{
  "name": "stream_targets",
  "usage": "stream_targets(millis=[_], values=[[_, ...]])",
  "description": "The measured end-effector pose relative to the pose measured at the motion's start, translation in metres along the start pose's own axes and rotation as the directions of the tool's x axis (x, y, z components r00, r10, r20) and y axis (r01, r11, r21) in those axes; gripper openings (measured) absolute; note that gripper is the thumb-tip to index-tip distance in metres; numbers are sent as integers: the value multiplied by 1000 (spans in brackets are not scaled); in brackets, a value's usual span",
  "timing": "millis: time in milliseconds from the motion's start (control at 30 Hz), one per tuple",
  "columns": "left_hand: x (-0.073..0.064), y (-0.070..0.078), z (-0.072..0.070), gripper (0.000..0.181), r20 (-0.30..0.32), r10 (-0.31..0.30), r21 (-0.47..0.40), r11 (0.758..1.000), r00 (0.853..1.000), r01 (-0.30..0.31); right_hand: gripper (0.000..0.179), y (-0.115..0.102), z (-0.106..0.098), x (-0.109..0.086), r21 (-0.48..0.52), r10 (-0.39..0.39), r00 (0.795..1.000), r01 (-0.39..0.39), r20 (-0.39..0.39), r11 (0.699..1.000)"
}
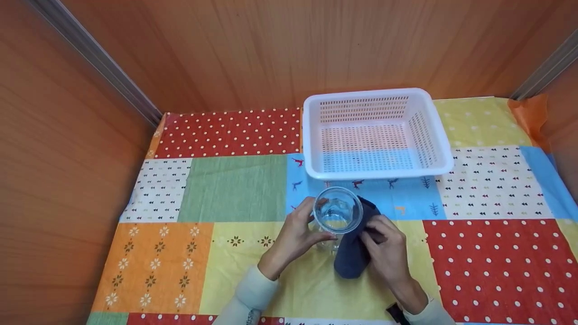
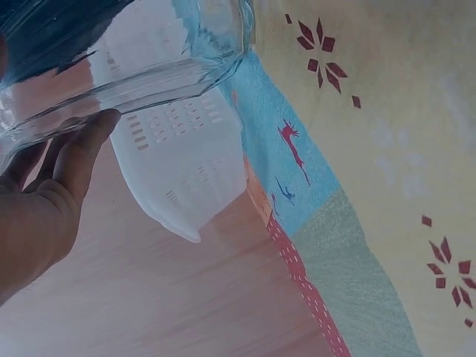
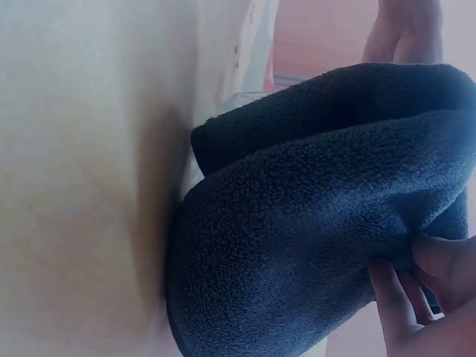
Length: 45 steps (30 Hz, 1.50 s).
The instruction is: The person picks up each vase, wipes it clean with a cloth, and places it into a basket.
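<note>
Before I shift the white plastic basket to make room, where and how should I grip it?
Probably grip the basket by its broad rim at both short ends, from left and right: it is oblong, and the right hand and glass container sit before its near long side.

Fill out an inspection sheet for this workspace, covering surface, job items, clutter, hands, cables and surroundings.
Surface: patchwork tablecloth with red, green, yellow, orange, blue and white patches; slight creases.
Job's things: clear glass container, its open top facing the head camera; dark cloth, folded over, close beside the container.
Clutter: white slotted basket beyond the container, toward the back.
Left hand: fingers curled round the container's side.
Right hand: fingers pinching the cloth; whether the cloth presses on the glass is unclear.
Cables: nothing seen.
Surroundings: wood-grain panels at the back and both sides; metal strips at the corners.
</note>
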<state>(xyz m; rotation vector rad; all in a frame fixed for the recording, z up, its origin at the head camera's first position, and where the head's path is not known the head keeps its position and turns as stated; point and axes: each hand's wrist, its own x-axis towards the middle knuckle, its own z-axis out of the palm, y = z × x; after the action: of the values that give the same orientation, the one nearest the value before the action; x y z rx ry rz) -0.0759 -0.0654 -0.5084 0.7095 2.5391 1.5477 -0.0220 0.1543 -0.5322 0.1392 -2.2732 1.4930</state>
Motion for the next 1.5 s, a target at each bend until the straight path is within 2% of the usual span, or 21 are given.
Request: stream_targets(millis=[233,400,567,867,1067,1233,1400,1500], values=[[0,-1,1,82,-10,4,1,1000,1000,-4,31,11,0,-4,-27,58,996,-57,68,998],[-2,-1,2,80,-25,-5,-10,1000,1000,5,27,18,-2,-6,-42,112,985,-108,132,993],[-2,0,3,82,-29,-10,-7,1000,1000,10,25,22,-3,-6,-51,147,977,-141,152,989],[0,1,3,84,-10,-31,-9,999,999,30,23,17,-3,-7,39,162,981,-167,107,985],[3,0,4,81,-21,-15,-9,1000,1000,14,26,6,-1,-2,70,94,995,-96,32,993],[4,1,4,82,-22,-6,12,1000,1000,6,28,-3,0,3,91,38,999,-37,-18,995],[5,1,4,80,-28,7,15,1000,1000,-6,27,-6,1,4,103,25,999,-23,-22,994],[6,1,3,81,-22,-6,15,1000,1000,6,27,-5,1,4,98,44,999,-43,-10,994]])
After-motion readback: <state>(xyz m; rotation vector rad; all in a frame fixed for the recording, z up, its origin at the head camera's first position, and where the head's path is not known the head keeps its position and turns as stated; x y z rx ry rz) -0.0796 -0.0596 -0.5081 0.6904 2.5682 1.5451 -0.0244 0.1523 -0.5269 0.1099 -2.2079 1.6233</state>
